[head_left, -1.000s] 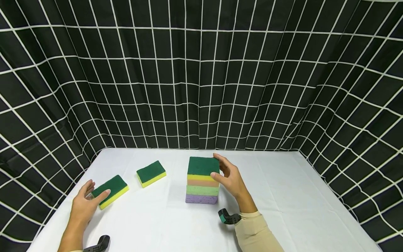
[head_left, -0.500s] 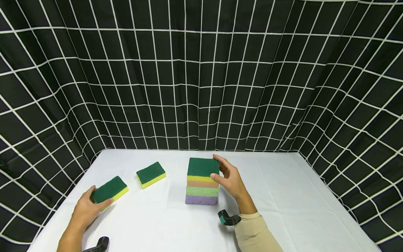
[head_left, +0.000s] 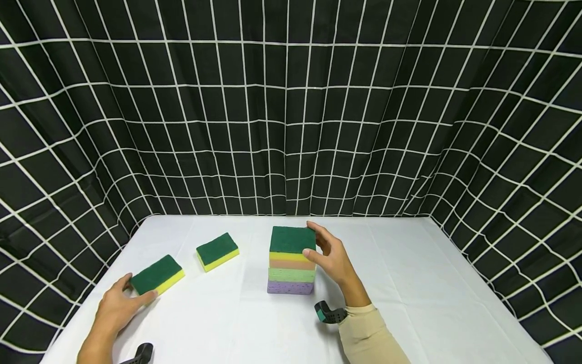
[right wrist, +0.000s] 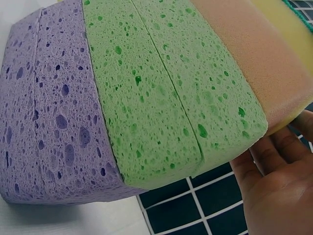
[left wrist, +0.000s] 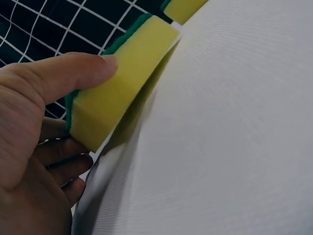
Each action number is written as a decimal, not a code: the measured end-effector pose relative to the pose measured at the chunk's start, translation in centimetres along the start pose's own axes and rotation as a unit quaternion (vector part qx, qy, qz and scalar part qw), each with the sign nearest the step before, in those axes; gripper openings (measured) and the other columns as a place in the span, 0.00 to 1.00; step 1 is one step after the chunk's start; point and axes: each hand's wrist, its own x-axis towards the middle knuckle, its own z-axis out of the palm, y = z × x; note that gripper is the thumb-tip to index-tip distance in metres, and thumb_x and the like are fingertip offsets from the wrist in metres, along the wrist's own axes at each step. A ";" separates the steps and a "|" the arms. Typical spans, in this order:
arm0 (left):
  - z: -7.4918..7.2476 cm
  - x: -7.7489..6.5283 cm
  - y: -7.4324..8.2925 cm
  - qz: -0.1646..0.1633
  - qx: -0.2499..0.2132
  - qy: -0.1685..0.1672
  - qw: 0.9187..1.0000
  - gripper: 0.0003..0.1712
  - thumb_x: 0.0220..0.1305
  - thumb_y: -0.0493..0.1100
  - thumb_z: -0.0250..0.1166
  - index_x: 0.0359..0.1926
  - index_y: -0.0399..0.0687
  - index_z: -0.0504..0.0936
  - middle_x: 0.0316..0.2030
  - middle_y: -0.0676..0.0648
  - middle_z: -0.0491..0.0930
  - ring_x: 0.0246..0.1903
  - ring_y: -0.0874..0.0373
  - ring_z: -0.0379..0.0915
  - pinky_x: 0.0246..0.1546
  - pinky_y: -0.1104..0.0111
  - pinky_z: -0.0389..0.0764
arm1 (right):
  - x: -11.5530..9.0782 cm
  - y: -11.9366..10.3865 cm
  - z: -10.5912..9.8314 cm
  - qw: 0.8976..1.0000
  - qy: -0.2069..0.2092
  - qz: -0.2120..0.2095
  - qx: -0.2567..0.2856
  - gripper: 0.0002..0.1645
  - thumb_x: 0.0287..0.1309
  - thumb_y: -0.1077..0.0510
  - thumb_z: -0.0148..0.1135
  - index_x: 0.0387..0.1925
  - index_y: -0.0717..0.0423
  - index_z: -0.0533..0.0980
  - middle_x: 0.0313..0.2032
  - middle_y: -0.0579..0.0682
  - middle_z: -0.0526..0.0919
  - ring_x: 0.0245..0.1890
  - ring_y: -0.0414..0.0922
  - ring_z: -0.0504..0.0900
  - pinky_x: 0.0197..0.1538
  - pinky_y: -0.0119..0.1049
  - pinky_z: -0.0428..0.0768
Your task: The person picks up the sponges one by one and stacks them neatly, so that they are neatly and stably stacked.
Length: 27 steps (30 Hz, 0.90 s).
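Observation:
At the left of the table, my left hand holds the near end of a green and yellow scrub sponge. Its thumb lies on the yellow side, and the other fingers reach round the far side, partly hidden. My right hand grips the right side of a sponge stack near its top, thumb on the front. A green-topped yellow sponge caps the stack. Below it come an orange layer, light green sponges and purple sponges.
Another green and yellow sponge lies between the left hand and the stack. A white cloth covers the table. Black curtains with white grid lines enclose the back and sides.
My left hand's fingers have come down from above the left sponge, and the thumb now lies against its yellow side. The right hand and the stack stay as they were.

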 end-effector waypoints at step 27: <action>-0.5 -1.6 3.8 0.114 -0.253 0.143 0.950 0.47 0.55 0.36 0.72 0.72 0.41 0.58 0.57 0.38 0.68 0.52 0.61 0.71 0.44 0.86 0.70 | 0.1 -0.2 0.1 1.000 0.000 0.011 -0.008 0.37 0.57 0.72 0.59 0.67 0.74 0.58 0.63 0.67 0.66 0.59 0.59 0.69 0.64 0.44 0.65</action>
